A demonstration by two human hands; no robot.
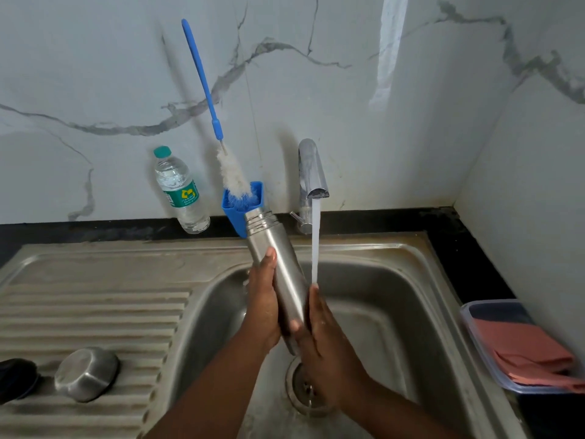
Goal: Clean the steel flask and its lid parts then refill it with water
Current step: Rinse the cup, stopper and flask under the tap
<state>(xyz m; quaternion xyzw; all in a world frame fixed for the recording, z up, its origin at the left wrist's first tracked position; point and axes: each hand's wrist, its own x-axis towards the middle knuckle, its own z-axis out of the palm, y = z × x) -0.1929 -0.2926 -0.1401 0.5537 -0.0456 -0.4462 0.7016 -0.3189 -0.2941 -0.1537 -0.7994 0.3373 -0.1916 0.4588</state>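
The open steel flask (274, 258) is held over the sink basin (395, 312), tilted with its threaded mouth up and to the left. My left hand (262, 305) wraps round its left side. My right hand (319, 337) grips its lower right side, and its fingertips touch the water stream (315, 245) running from the tap (311, 172). A steel lid cap (86, 373) lies upside down on the ribbed drainboard (95, 312). A black lid part (15, 380) lies at the left edge.
A blue-handled bottle brush (218, 131) stands in a blue holder (235, 213) behind the flask. A plastic water bottle (181, 191) stands by the wall. At right a clear tub (474, 331) holds pink cloths (522, 346). The drain (308, 391) sits below my hands.
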